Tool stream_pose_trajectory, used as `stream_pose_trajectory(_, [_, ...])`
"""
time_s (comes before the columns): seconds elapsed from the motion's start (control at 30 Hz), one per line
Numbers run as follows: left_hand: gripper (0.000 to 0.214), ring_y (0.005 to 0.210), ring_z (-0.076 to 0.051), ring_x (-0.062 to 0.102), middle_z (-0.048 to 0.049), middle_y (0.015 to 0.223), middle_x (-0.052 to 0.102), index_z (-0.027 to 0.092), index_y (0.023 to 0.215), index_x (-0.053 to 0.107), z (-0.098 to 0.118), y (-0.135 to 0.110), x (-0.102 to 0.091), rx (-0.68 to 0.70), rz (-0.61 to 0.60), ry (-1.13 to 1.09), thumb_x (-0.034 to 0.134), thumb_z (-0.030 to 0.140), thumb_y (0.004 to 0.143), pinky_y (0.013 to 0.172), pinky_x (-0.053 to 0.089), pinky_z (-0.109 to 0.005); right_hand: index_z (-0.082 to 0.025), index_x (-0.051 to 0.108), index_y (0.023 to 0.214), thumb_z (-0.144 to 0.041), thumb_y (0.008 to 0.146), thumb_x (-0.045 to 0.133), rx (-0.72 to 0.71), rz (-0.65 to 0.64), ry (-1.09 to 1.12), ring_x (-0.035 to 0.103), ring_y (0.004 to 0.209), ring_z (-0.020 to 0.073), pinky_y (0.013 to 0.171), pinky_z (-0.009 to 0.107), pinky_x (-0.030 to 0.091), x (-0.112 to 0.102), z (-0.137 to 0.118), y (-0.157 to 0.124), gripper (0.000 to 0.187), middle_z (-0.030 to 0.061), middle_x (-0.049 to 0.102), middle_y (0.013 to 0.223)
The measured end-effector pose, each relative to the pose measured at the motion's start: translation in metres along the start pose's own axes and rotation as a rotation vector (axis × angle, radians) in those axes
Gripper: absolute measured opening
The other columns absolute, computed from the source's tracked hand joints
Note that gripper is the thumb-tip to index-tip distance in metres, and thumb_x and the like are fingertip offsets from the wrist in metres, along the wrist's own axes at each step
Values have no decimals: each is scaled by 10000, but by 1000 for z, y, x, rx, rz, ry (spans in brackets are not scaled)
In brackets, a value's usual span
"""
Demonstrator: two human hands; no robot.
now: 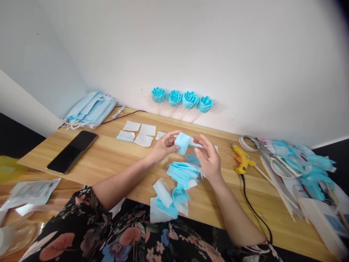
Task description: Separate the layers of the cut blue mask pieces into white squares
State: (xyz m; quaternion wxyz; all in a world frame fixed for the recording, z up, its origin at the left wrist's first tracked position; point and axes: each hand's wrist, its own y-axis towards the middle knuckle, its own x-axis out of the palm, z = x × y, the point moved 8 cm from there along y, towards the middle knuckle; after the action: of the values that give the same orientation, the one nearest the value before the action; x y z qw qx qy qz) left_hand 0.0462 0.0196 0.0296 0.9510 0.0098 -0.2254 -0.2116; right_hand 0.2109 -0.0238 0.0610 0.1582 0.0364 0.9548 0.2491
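Observation:
My left hand point(163, 148) pinches a small folded piece of light blue mask fabric point(182, 142) above the wooden table point(109, 156). My right hand point(209, 159) hovers just right of that piece, fingers loosely spread, holding nothing that I can see. Below both hands lies a pile of cut blue and white mask pieces point(181, 174), with more scraps point(166, 202) at the table's near edge. Several finished blue fabric roses on sticks point(181, 99) lean against the wall behind.
A stack of blue face masks point(91, 109) and a black phone point(72, 151) lie at left. White fabric squares point(137, 133) sit beyond my hands. A yellow glue gun point(242, 160) with black cord, scissors point(275, 162), wooden sticks and blue offcuts point(308, 171) fill the right side.

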Motion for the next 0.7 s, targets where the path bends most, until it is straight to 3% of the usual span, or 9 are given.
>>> stream_pose_trajectory(0.1, [613, 804, -142, 633, -35, 934, 694, 194, 1253, 591, 2, 1, -2, 45, 25, -17, 827, 236, 689, 735, 502, -266, -275, 391, 1483, -357, 952, 557, 129, -78, 140, 672, 1102, 218, 966, 426, 530, 9, 9, -2, 562, 89, 723, 1158])
stream_pose_trajectory(0.3, [575, 865, -166, 642, -48, 958, 693, 198, 1210, 625, -6, -1, 1, 19, -8, -30, 841, 257, 680, 792, 518, -309, -250, 439, 1463, -463, 889, 622, 261, -209, 263, 673, 1100, 241, 935, 418, 550, 25, 16, -6, 639, 112, 693, 1226])
stream_pose_trajectory(0.47, [537, 827, -138, 631, -22, 894, 673, 192, 1205, 635, -9, -2, 4, 8, -29, 20, 820, 249, 704, 794, 508, -297, -238, 529, 1392, -393, 813, 714, 303, -137, 256, 686, 967, 205, 876, 369, 562, 19, 28, -6, 627, 59, 724, 1071])
stream_pose_trajectory(0.7, [514, 767, -119, 618, -1, 820, 651, 167, 1200, 617, -1, -3, 3, 26, 20, 70, 794, 277, 730, 731, 505, -265, -225, 628, 1273, -350, 778, 729, 331, -140, 255, 675, 877, 187, 797, 330, 571, 21, 26, -5, 521, 49, 728, 1053])
